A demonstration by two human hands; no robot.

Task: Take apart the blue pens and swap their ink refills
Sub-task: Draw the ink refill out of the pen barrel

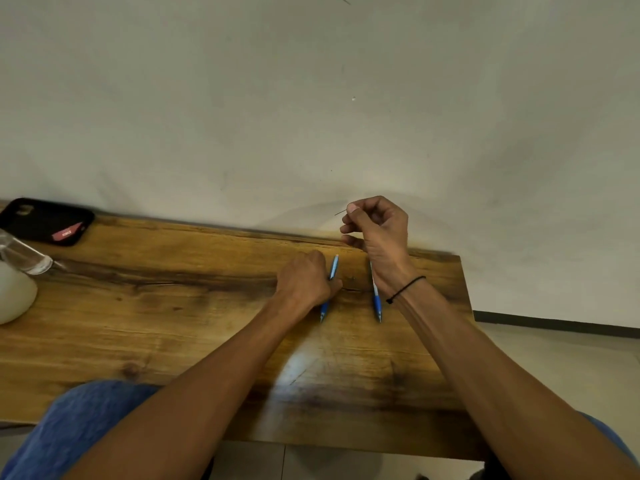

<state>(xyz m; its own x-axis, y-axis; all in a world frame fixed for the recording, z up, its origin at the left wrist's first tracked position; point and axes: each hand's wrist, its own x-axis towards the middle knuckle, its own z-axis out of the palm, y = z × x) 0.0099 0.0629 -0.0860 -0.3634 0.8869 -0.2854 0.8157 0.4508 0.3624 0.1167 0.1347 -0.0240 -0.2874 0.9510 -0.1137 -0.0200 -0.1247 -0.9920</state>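
Both forearms reach out from the bottom of the head view over a wooden table [173, 323], with blue cloth at the near left edge. Left hand [306, 280] rests knuckles-up on the wood, fingers curled over the middle of the left pen [329, 287]; the pen's pale blue top sticks out beyond the hand and its dark blue tip pokes out on the near side, so the hand seems closed on it, though the fingers hide the contact. Right hand [375, 226] is lifted above the table's far edge, thumb and forefinger pinched narrow on a thin dark refill [340, 212] whose end juts left from the fingertips. Right pen [375, 292] lies flat on the table just beside the right wrist, apart from that hand's grip and roughly parallel to the left pen. A black cord [405, 289] circles the right wrist. Far left lie a black phone [46, 221] and a clear glass [24, 254]
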